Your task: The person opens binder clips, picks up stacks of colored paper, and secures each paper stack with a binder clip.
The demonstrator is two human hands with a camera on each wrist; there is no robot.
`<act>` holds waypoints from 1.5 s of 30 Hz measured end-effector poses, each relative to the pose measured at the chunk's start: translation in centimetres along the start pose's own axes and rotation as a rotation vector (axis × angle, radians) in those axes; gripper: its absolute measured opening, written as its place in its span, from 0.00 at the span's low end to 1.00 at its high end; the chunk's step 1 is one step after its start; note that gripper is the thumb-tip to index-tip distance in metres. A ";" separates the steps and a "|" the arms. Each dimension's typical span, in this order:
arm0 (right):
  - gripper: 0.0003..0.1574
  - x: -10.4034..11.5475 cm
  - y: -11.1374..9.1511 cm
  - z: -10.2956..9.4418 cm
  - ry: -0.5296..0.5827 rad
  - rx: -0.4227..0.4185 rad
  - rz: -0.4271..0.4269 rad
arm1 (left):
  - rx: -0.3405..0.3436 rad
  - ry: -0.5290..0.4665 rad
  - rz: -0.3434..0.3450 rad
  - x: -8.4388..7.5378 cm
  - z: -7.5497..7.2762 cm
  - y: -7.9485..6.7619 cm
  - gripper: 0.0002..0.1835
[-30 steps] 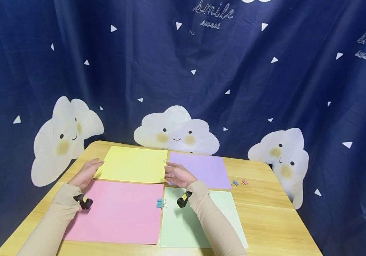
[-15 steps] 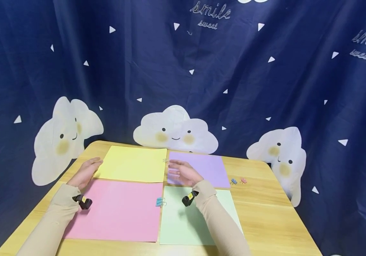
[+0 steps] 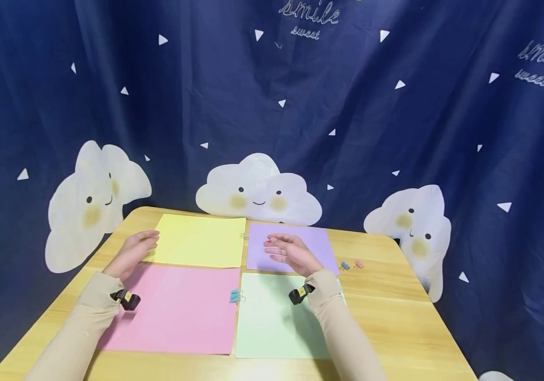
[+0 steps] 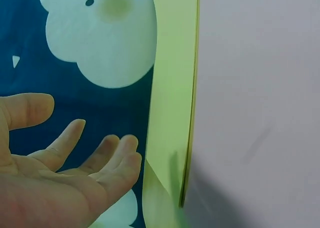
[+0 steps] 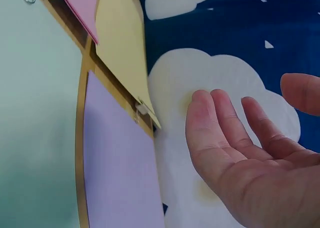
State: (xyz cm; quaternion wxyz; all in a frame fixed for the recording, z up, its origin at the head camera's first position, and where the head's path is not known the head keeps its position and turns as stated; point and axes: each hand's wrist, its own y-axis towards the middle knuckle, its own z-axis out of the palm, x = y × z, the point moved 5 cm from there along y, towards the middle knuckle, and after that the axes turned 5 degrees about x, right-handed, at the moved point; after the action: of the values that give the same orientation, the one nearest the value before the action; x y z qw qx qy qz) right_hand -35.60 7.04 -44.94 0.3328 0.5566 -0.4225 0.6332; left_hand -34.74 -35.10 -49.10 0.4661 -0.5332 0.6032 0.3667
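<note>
My left hand (image 3: 133, 254) hovers by the left edge of the yellow paper (image 3: 200, 241), fingers relaxed and holding nothing; the left wrist view shows its fingers apart from the sheet. Over the purple paper (image 3: 317, 248) is my right hand (image 3: 295, 253), its fingers loosely extended, nothing in its grasp. A pale binder clip (image 5: 142, 109) sits on the yellow paper's right edge. Nearer me, the pink paper (image 3: 172, 312) carries a blue binder clip (image 3: 235, 296) on its right edge. The light green paper (image 3: 272, 323) lies to its right, partly under my right forearm.
A small blue binder clip (image 3: 345, 265) and a pink binder clip (image 3: 359, 264) lie on the wooden table (image 3: 396, 317) right of the purple paper. A dark blue curtain (image 3: 234, 95) with cloud prints hangs behind the table's far edge.
My right hand has moved right, away from the yellow paper's clipped edge to over the purple sheet. The left hand has shifted only slightly. The head view has tilted a little.
</note>
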 end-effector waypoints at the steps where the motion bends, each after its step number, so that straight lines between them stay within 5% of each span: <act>1: 0.29 0.0 -0.2 -0.2 -0.005 -0.001 -0.003 | -0.002 0.001 0.007 -0.2 0.2 -0.1 0.30; 17: 0.27 -1.0 -3.8 -4.1 0.031 -0.037 -0.044 | 0.060 -0.092 0.101 -2.8 3.9 -0.8 0.28; 32: 0.18 -1.5 -7.4 -9.8 0.120 -0.132 -0.072 | 0.133 0.028 0.115 -4.3 9.7 -0.5 0.23; 45: 0.12 -1.5 -9.1 -16.3 0.093 -0.310 -0.068 | 0.179 0.084 0.127 -5.8 13.9 2.3 0.20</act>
State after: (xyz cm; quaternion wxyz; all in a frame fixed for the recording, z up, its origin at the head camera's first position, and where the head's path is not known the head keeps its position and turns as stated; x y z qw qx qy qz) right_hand -34.16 25.76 -45.28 0.4554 0.4826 -0.4802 0.5736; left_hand -34.66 -19.93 -47.79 0.4620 -0.4651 0.6850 0.3177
